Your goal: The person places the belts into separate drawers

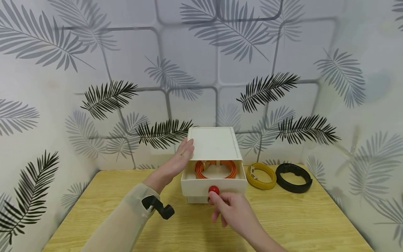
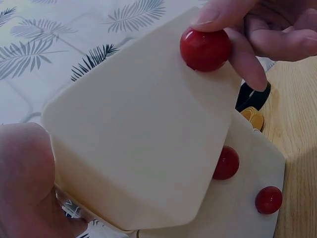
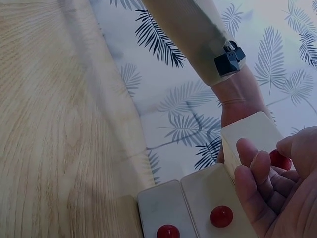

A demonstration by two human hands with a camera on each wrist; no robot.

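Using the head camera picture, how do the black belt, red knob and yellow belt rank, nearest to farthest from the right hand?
1. Red knob: on the open drawer, pinched by the right hand.
2. Yellow belt: coiled on the table, right of the drawer.
3. Black belt: coiled, farther right.

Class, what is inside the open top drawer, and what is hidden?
A coiled orange belt with a gold-coloured buckle. The white box top covers the rear of the drawer; anything there cannot be seen.
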